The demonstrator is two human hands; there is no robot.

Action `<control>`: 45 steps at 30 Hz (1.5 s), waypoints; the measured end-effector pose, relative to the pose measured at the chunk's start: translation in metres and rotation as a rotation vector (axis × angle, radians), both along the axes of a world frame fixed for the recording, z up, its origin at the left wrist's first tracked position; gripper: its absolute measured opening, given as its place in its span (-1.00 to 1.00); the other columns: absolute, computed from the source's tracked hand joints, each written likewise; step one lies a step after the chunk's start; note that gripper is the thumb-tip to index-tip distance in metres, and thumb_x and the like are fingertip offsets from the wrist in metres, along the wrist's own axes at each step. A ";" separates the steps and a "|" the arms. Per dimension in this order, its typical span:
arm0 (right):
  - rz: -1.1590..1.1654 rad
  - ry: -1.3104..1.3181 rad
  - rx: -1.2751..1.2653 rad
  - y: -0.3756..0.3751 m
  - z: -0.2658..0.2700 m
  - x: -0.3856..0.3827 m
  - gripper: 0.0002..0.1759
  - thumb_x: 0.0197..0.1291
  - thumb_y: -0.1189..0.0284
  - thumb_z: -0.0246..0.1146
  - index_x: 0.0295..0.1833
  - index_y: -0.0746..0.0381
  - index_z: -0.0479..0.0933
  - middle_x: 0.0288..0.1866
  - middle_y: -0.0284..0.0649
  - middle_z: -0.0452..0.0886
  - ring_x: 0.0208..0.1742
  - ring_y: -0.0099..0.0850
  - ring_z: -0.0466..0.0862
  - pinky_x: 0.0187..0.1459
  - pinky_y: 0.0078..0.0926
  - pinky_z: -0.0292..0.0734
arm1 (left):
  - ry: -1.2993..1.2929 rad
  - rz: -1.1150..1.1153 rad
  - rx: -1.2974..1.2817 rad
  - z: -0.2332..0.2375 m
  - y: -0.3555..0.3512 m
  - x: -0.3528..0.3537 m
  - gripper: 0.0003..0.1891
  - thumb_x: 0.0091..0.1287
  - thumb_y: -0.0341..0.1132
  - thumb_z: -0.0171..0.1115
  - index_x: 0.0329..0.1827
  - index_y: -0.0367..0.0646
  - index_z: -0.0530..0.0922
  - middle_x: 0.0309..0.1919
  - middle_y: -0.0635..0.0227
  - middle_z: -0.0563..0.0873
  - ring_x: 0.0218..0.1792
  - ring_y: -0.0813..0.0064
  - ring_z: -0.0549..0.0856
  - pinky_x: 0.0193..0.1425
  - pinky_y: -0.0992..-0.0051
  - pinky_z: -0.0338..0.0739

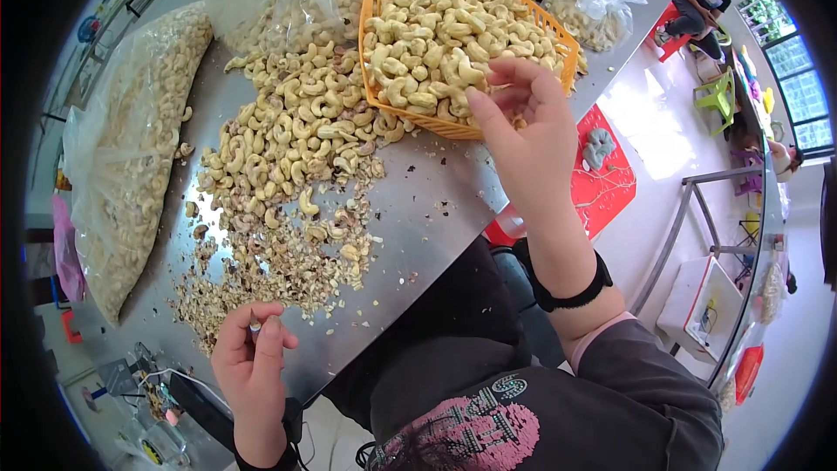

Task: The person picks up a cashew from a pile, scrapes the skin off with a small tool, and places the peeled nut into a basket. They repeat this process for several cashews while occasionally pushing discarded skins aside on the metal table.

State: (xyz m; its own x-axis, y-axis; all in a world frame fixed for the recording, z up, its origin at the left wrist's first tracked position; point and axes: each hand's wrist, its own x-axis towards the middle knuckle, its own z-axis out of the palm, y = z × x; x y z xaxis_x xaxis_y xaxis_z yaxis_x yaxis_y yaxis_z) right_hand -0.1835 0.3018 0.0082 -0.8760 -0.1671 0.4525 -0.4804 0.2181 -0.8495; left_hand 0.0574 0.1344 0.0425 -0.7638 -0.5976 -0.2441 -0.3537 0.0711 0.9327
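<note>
My left hand (253,358) is closed on a small knife (255,324), of which only a short pointed metal tip shows between thumb and fingers. It hovers by the near edge of a heap of nut scraps (279,262). Over the right side of an orange plastic basket (403,120) my right hand (532,126) is open, thumb and fingers curved and apart. Pale cashews (453,30) fill the basket. Left of it lies a loose pile of cashews (305,109), some with brown skin, running down into the scraps.
All this rests on a metal table (427,201). A large clear bag of nuts (144,139) lies at its left, with more bags (593,13) at the back. A red stool (610,179) stands beyond the right edge. Farther off, another person (702,4) sits.
</note>
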 end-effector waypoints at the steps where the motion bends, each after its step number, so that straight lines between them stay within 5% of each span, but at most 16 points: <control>1: 0.004 0.001 -0.007 0.001 -0.001 0.001 -0.74 -0.08 0.55 0.25 -0.20 0.29 0.42 -0.36 -0.27 0.47 -0.39 -0.55 0.47 -0.33 -0.65 0.40 | -0.006 0.009 -0.008 0.001 -0.001 0.000 -0.85 0.23 -0.38 0.05 -0.20 -0.24 0.46 -0.56 0.45 0.51 -0.59 0.78 0.45 -0.60 0.81 0.17; 8: 0.151 -0.021 -0.258 0.002 0.002 0.025 -0.81 -0.03 0.57 0.22 -0.24 0.32 0.43 -0.40 -0.28 0.49 -0.38 -0.57 0.48 -0.30 -0.66 0.38 | -0.056 0.083 -0.112 0.002 -0.028 -0.006 -0.85 0.24 -0.36 0.04 -0.19 -0.21 0.46 -0.62 0.48 0.52 -0.67 0.84 0.32 -0.62 0.81 0.13; 20: 0.609 -0.384 -0.179 0.005 0.004 0.052 -0.82 -0.02 0.54 0.23 -0.25 0.30 0.47 -0.39 -0.34 0.50 -0.36 -0.59 0.48 -0.27 -0.67 0.39 | -0.302 0.061 -0.312 -0.001 -0.101 -0.033 -0.81 0.21 -0.31 0.08 -0.23 -0.24 0.49 -0.57 0.49 0.54 -0.67 0.84 0.32 -0.63 0.75 0.14; 24: 0.704 -0.476 -0.187 0.006 0.002 0.056 -0.82 -0.02 0.56 0.23 -0.24 0.30 0.47 -0.37 -0.35 0.50 -0.32 -0.61 0.47 -0.22 -0.67 0.36 | -0.273 0.010 -0.381 -0.019 -0.131 -0.036 -0.77 0.15 -0.31 0.12 -0.20 -0.27 0.48 -0.54 0.45 0.58 -0.53 0.68 0.49 -0.44 0.66 0.35; 28: 0.731 -0.566 -0.193 0.005 -0.001 0.057 -0.82 -0.01 0.59 0.21 -0.23 0.32 0.46 -0.35 -0.33 0.49 -0.30 -0.60 0.44 -0.21 -0.69 0.32 | -0.355 -0.012 -0.634 -0.037 -0.156 -0.038 -0.77 0.15 -0.34 0.11 -0.17 -0.24 0.48 -0.55 0.47 0.53 -0.56 0.70 0.45 -0.43 0.70 0.32; 32: 0.716 -0.627 -0.198 0.002 -0.003 0.057 -0.82 0.00 0.58 0.21 -0.23 0.33 0.45 -0.33 -0.32 0.47 -0.28 -0.59 0.43 -0.19 -0.68 0.30 | -0.392 0.007 -0.656 -0.035 -0.159 -0.054 -0.71 0.06 -0.32 0.18 -0.17 -0.25 0.46 -0.53 0.35 0.55 -0.44 0.60 0.52 -0.35 0.60 0.37; 35: 0.698 -0.648 -0.204 0.000 -0.004 0.058 -0.82 0.00 0.58 0.21 -0.23 0.33 0.45 -0.33 -0.32 0.47 -0.28 -0.59 0.43 -0.19 -0.67 0.30 | -0.499 0.027 -0.931 -0.038 -0.160 -0.060 -0.73 0.08 -0.26 0.17 -0.24 -0.25 0.47 -0.51 0.22 0.58 -0.48 0.42 0.56 -0.35 0.52 0.39; 39: 0.690 -0.654 -0.190 0.000 -0.004 0.058 -0.83 0.00 0.58 0.21 -0.23 0.33 0.45 -0.33 -0.32 0.47 -0.28 -0.59 0.43 -0.18 -0.67 0.30 | -0.618 -0.018 -0.841 -0.040 -0.165 -0.063 -0.65 0.05 -0.17 0.17 -0.21 -0.25 0.47 -0.45 0.13 0.60 -0.37 0.24 0.60 -0.29 0.42 0.42; 45: 0.697 -0.643 -0.174 -0.003 -0.005 0.061 -0.83 0.00 0.57 0.21 -0.24 0.34 0.46 -0.35 -0.32 0.48 -0.28 -0.59 0.44 -0.19 -0.67 0.31 | -0.408 0.053 -0.678 -0.026 -0.149 -0.056 -0.72 0.10 -0.20 0.16 -0.36 -0.30 0.50 -0.55 0.29 0.56 -0.53 0.48 0.50 -0.38 0.54 0.36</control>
State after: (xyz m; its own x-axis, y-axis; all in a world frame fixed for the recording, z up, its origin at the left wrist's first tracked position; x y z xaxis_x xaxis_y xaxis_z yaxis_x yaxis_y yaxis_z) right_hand -0.1224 0.2987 0.0034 -0.6943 -0.7196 -0.0120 0.1144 -0.0939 -0.9890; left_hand 0.0016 -0.0148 0.0163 -0.6586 -0.7494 -0.0687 -0.6773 0.5505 0.4881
